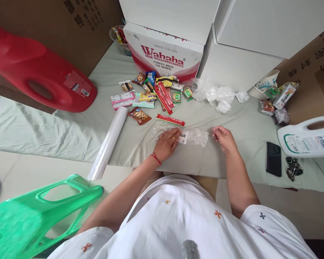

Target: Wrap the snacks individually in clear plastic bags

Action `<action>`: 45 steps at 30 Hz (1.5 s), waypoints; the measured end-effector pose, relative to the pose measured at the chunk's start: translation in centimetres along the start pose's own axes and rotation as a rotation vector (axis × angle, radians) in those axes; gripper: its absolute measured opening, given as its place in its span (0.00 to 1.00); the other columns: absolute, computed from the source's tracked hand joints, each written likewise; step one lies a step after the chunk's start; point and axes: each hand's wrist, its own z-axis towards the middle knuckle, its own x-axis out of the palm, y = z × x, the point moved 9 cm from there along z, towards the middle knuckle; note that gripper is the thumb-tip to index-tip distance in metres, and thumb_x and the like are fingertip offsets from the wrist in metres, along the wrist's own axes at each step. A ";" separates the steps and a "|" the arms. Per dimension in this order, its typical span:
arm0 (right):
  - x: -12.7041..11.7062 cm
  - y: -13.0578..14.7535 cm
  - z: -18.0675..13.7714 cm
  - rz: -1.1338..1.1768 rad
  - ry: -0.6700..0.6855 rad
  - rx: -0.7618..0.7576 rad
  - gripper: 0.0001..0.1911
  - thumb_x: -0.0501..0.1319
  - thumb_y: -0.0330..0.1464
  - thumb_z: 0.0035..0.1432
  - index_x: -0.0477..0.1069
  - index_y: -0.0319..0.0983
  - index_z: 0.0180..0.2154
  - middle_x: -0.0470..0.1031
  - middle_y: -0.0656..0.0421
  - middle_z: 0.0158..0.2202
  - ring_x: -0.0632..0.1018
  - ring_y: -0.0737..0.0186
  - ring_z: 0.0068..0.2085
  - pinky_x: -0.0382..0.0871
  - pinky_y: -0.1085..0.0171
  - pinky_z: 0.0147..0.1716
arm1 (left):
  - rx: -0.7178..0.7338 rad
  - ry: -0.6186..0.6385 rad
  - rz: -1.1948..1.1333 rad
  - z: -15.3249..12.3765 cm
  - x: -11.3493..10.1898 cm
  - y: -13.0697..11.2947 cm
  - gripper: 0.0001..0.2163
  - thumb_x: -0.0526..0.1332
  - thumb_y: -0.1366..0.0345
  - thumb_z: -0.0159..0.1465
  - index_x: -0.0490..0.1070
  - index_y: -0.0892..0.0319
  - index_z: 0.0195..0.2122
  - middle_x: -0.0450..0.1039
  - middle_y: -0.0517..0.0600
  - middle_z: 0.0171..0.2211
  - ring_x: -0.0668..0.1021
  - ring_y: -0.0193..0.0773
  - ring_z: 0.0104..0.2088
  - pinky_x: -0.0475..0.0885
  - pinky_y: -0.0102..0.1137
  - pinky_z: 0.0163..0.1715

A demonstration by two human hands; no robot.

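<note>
We saw a clear, crinkled, oblong plastic bag (199,138) on a pale green cloth (140,147), its long axis running left to right. The left hand (166,141) lay flat over it, nearer; its bare end faced the right hand (223,138), apart, fingertips bunched, nothing visible between. Just beyond lay a slim red-and-green wrapped bar (170,119).

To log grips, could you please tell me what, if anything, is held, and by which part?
The left hand lies over the plastic bag, without visible grip; whether the curled right hand holds anything cannot be told.
</note>
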 end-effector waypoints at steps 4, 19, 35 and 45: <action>0.5 4.4 -3.4 -0.178 -0.173 -0.350 0.16 0.60 0.47 0.64 0.73 0.41 0.37 0.77 0.56 0.35 0.75 0.60 0.36 0.69 0.61 0.38 | -0.007 -0.002 -0.003 0.1 0.1 0.1 0.20 0.50 0.61 0.76 0.68 0.55 0.66 0.68 0.56 0.68 0.71 0.45 0.68 0.65 0.47 0.66; 13.9 6.1 -6.7 -0.231 0.154 -0.794 0.09 0.63 0.34 0.67 0.79 0.46 0.48 0.75 0.53 0.49 0.75 0.54 0.52 0.73 0.52 0.53 | -0.698 -0.438 0.116 -4.4 -7.6 8.0 0.19 0.62 0.52 0.66 0.75 0.59 0.52 0.64 0.63 0.65 0.59 0.60 0.71 0.55 0.56 0.70; 14.4 5.2 -4.8 -0.153 0.297 -0.618 0.29 0.69 0.36 0.60 0.69 0.43 0.62 0.70 0.52 0.52 0.76 0.57 0.46 0.77 0.55 0.47 | -0.654 -0.203 -0.401 1.3 -6.7 3.2 0.07 0.64 0.60 0.59 0.68 0.56 0.30 0.68 0.43 0.24 0.69 0.33 0.25 0.65 0.30 0.28; 14.7 5.3 -4.6 0.008 0.411 -0.565 0.38 0.65 0.31 0.56 0.61 0.43 0.68 0.73 0.49 0.57 0.78 0.57 0.51 0.75 0.55 0.52 | -0.327 0.005 -0.127 2.4 -2.3 -1.8 0.16 0.50 0.69 0.68 0.80 0.58 0.39 0.70 0.52 0.34 0.76 0.42 0.37 0.73 0.36 0.42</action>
